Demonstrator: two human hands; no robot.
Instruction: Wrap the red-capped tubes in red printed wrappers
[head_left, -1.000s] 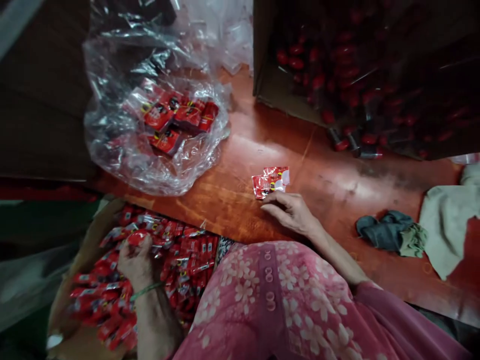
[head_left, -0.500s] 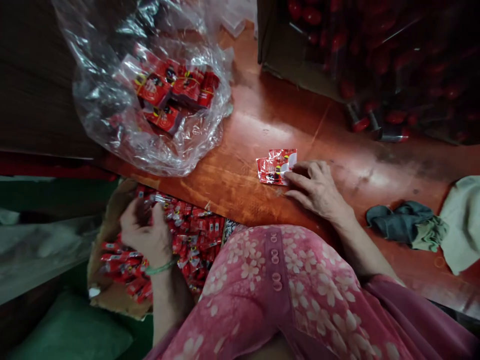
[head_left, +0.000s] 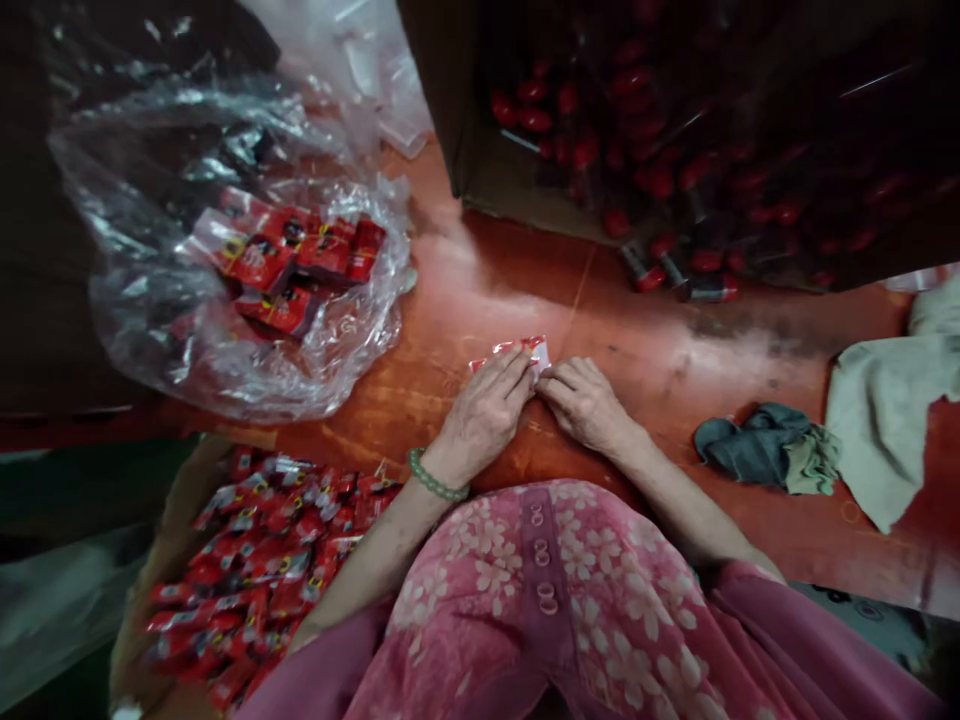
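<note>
A few glossy red printed plastic labels (head_left: 536,346) lie overlapping on the reddish wooden table, partly covered by my fingers. My left hand (head_left: 487,410), with a green bead bracelet (head_left: 435,477) at its wrist, rests over the labels with its fingers stretched out; its thumb is hidden. Close against it, my right hand (head_left: 585,405) has curled fingers pinched at the labels' right edge. Down at the left, below the table edge, a cardboard box (head_left: 161,540) holds many small red-wrapped pieces (head_left: 255,560).
A clear plastic bag (head_left: 330,385) at the left holds banded stacks of red printed labels (head_left: 262,260). At the upper right stands a dark carton (head_left: 487,205) of red-capped small bottles (head_left: 637,265). Crumpled dark cloth (head_left: 750,445) and pale cloth (head_left: 877,420) lie on the right.
My left hand has come up from the box of red-wrapped pieces onto the labels. My right hand has curled its fingers at their edge. The view has shifted.
</note>
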